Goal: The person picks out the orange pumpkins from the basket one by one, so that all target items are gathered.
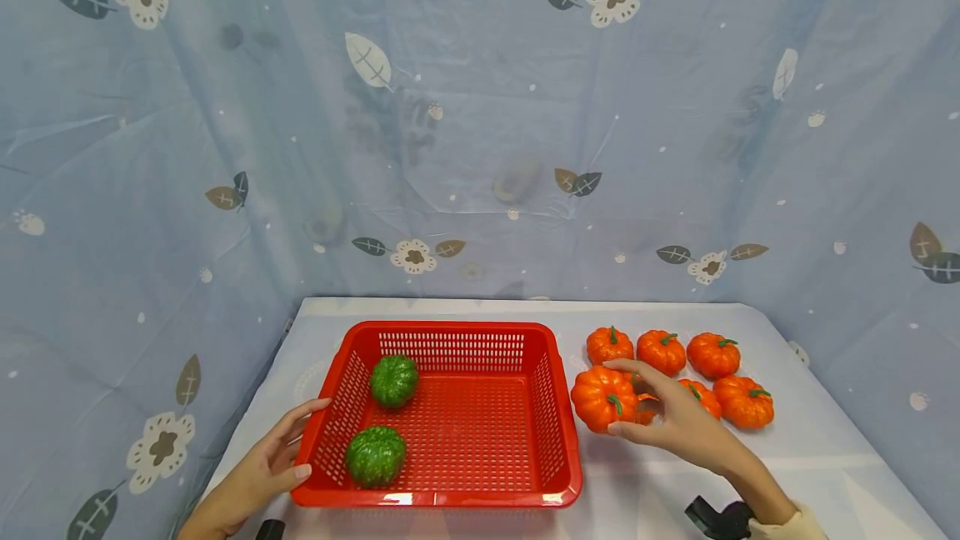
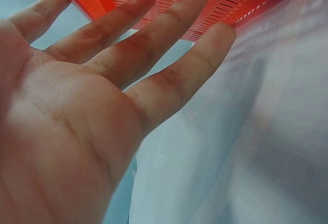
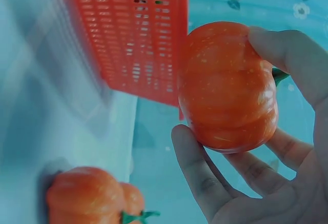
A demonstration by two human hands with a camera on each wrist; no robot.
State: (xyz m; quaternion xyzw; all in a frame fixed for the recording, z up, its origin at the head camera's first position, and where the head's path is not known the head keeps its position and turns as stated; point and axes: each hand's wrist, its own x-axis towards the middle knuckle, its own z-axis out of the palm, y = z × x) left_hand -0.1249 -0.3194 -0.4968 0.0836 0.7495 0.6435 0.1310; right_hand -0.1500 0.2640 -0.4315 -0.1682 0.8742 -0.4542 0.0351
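Observation:
My right hand [image 1: 675, 419] holds a small orange pumpkin [image 1: 600, 398] with a green stem, its thumb and fingers around the sides. The pumpkin is raised beside the right wall of a red plastic basket [image 1: 566, 440]; the right wrist view shows that wall [image 3: 133, 39] close behind it. At the basket's left side, my left hand [image 1: 258, 469] touches the rim, and its fingers [image 2: 169, 80] look fairly straight in the left wrist view. Inside the basket, toward the left, sit a green pumpkin [image 1: 393, 381] and another green pumpkin [image 1: 376, 457].
Right of the basket, several orange pumpkins [image 1: 661, 352] stand on the white table [image 1: 622, 482], some partly hidden by my right hand. A blue patterned curtain [image 1: 480, 132] hangs behind the table and on both sides.

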